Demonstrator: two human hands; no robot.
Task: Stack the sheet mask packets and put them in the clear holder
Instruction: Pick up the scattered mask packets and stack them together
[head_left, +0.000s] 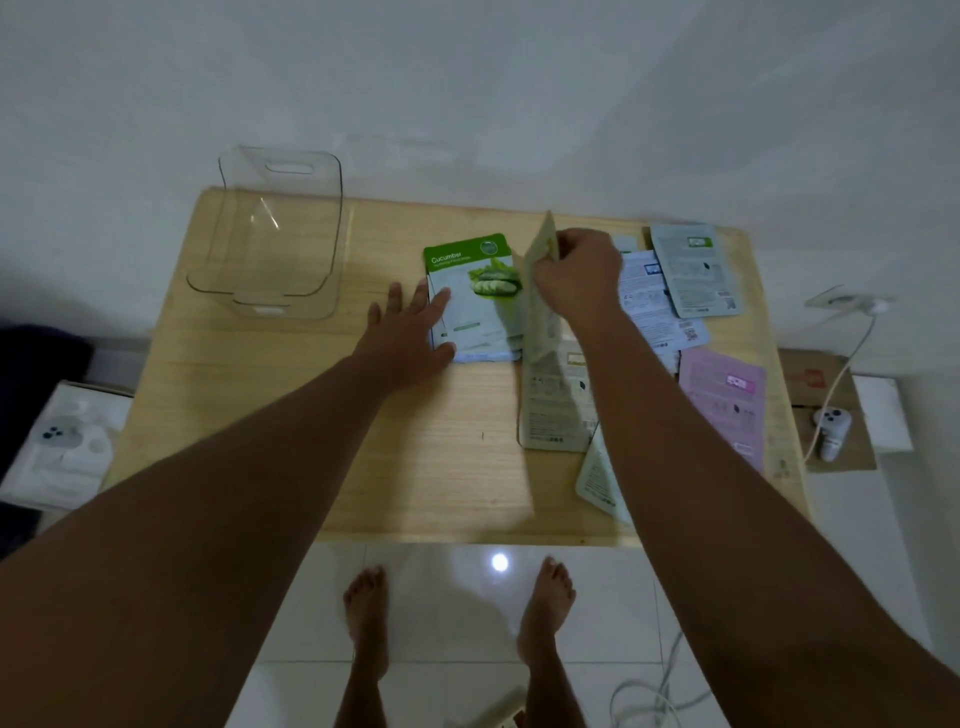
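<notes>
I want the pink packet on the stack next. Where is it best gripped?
Probably by its near-right corner, coming from the right: the pink packet lies flat near the table's right edge, and the right forearm crosses its left side.

Your open lane is the bare wooden table (311, 415) on the left and front, between the clear holder (270, 234) and the cucumber packet (470, 296). The holder's top is open. The right side is crowded: the upright beige packet (543, 332), overlapping blue packets (670, 291) and the pink packet (727, 400) block passage.
</notes>
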